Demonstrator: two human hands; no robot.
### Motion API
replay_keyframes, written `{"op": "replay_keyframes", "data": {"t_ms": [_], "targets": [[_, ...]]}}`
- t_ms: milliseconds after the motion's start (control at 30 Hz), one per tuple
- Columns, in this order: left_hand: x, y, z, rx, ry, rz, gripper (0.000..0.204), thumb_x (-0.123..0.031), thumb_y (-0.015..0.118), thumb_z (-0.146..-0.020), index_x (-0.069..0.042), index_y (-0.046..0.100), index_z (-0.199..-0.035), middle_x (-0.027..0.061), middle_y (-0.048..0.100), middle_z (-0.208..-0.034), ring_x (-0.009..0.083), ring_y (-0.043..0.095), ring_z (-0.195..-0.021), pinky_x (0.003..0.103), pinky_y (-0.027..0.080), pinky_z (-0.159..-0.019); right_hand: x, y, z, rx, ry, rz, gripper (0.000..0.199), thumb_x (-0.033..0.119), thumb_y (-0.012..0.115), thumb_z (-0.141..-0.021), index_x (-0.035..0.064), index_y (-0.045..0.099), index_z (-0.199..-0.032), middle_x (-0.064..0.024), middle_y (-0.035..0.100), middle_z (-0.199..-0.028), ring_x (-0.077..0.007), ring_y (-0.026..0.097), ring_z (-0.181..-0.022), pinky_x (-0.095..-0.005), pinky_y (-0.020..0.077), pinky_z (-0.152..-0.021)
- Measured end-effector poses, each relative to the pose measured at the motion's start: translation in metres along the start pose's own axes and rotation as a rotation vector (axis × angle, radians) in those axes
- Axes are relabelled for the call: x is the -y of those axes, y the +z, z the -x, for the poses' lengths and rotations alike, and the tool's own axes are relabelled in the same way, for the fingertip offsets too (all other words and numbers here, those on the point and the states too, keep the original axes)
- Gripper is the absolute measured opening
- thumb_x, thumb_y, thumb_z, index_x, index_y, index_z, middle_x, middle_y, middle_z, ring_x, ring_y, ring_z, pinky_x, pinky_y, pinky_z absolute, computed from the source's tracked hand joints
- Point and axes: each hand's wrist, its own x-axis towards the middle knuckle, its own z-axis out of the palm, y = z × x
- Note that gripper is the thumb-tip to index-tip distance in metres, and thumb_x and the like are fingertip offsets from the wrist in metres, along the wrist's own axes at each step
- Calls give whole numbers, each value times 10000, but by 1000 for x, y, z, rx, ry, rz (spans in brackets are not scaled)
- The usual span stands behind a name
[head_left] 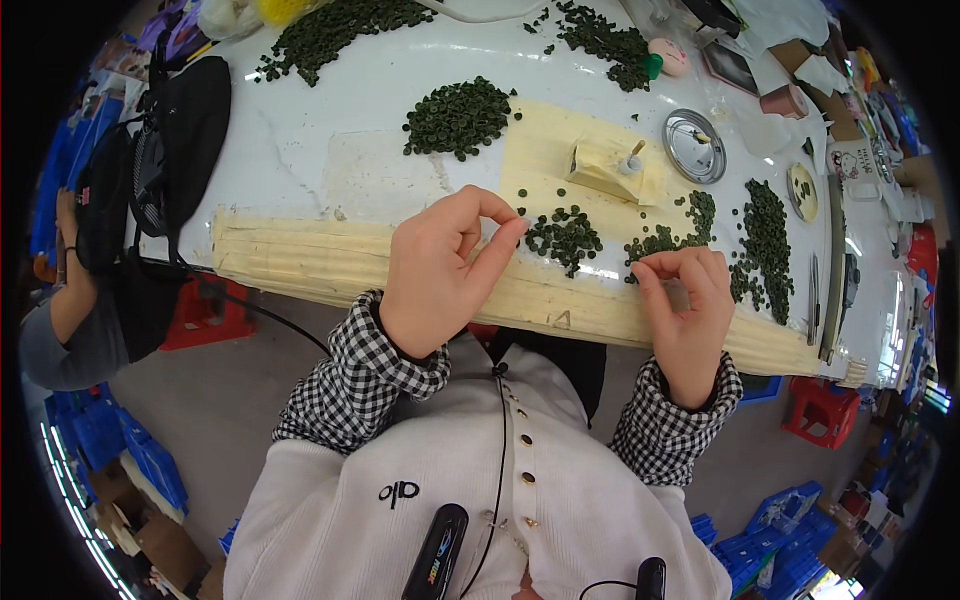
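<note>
The tabletop [285, 150] is smooth, glossy and white, its near edge padded with ribbed cream strips [320, 258] that look layered and creased. Small dark-green discs lie on it in loose, grainy heaps. The left hand [508, 221] is at the near edge, thumb and forefinger narrowed almost to a pinch; whether a disc sits between the tips cannot be told. Just beyond those tips, the small heap [563, 238] spreads thinly, with a few strays around it. The right hand [640, 272], also narrowed, has thumb and fingertips at the border of a flat, curving heap [668, 240]; its grip on a disc cannot be made out either.

Farther from the near edge, a rounded heap [458, 118] is piled thicker. Toward the right edge runs a long heap [766, 240], with slim metal tweezers [814, 295] beside it and a shallow, pale-yellow dish [802, 190] near its far end. Between the hands and the far edge stands a boxy block [605, 172] in cream wrapping, topped by a short peg [634, 154]. A round, shiny metal lid [684, 150] lies to its right. At the left edge slumps a soft black bag [195, 140].
</note>
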Motion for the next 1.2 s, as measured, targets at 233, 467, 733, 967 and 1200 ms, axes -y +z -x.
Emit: {"op": "replay_keyframes", "data": {"t_ms": [233,467,733,967,1200], "targets": [[7,-12,3,70,-458,1271,215,-30,413,-945,30,510,-1126,101,578,-1011,99,453,-737,206,382,-640,11,10,-3,45,-72,214,82,38,672,-742,10,600,-768,-65,515,-716,-230,477,-736,-330,385,-677],[-1,-9,1,76,-567,1339,231,-119,414,-981,12,495,-1154,128,615,-1020,66,435,-668,173,379,-575,8,15,0,109,-100,243,96,70,644,-777,56,562,-826,-72,503,-784,-273,468,-805,-368,356,-721],[9,-8,6,220,-480,1383,273,-191,449,-987,30,564,-1097,49,613,-866,43,415,-622,167,349,-545,2,12,-10,-43,-160,296,62,69,642,-775,45,598,-811,-70,537,-777,-251,493,-732,-351,387,-672],[-4,-5,6,174,-526,1233,275,-140,421,-986,35,533,-1166,20,582,-837,41,392,-601,183,346,-554,17,6,-26,146,-426,652,66,68,587,-653,48,531,-681,-64,465,-692,-206,487,-701,-310,401,-642],[-1,-4,8,221,-522,1232,212,-111,448,-972,-7,542,-1131,88,645,-992,26,394,-595,163,339,-544,17,6,-31,236,-526,773,98,60,580,-653,48,493,-696,-70,443,-702,-206,497,-705,-314,419,-644]]}}
